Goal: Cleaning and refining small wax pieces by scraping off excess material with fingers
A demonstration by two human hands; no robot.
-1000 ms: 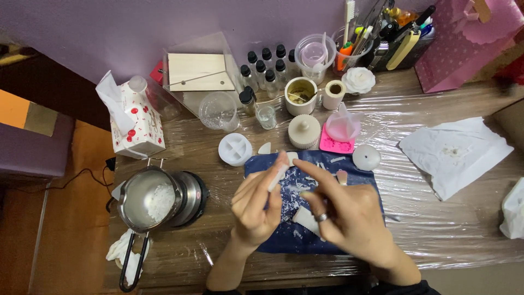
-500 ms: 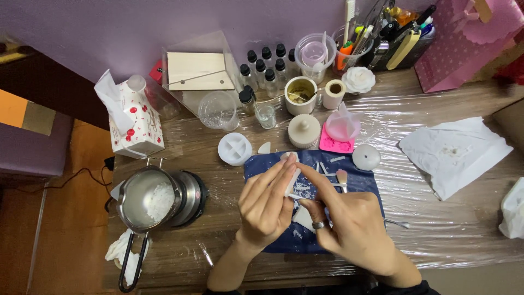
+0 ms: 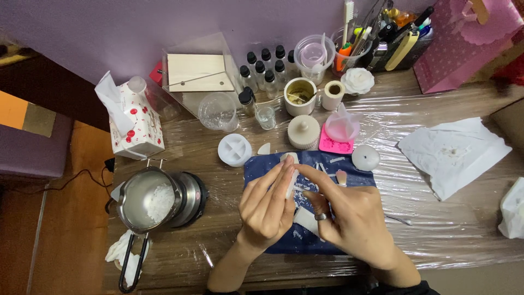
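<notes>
My left hand (image 3: 267, 205) and my right hand (image 3: 349, 216) meet over a dark blue mat (image 3: 262, 166) strewn with white wax flakes. Between the fingertips of both hands is a small white wax piece (image 3: 291, 183), pinched from both sides. A ring sits on a finger of my right hand. Another white piece (image 3: 305, 219) lies on the mat under my right hand. A round white mould (image 3: 234, 149) sits just left of the mat, and a white wax ball (image 3: 365, 157) just right of it.
A metal melting pot (image 3: 147, 199) with white wax stands at the left on a heater. A tissue box (image 3: 134, 123), clear cup (image 3: 217, 111), small bottles (image 3: 262, 65), a beige lidded jar (image 3: 303, 131), a pink mould (image 3: 338, 143) and crumpled paper (image 3: 453, 150) surround the mat.
Both hands have shifted slightly toward me and to the right while working the white piece between the fingertips. Nothing else on the table has moved.
</notes>
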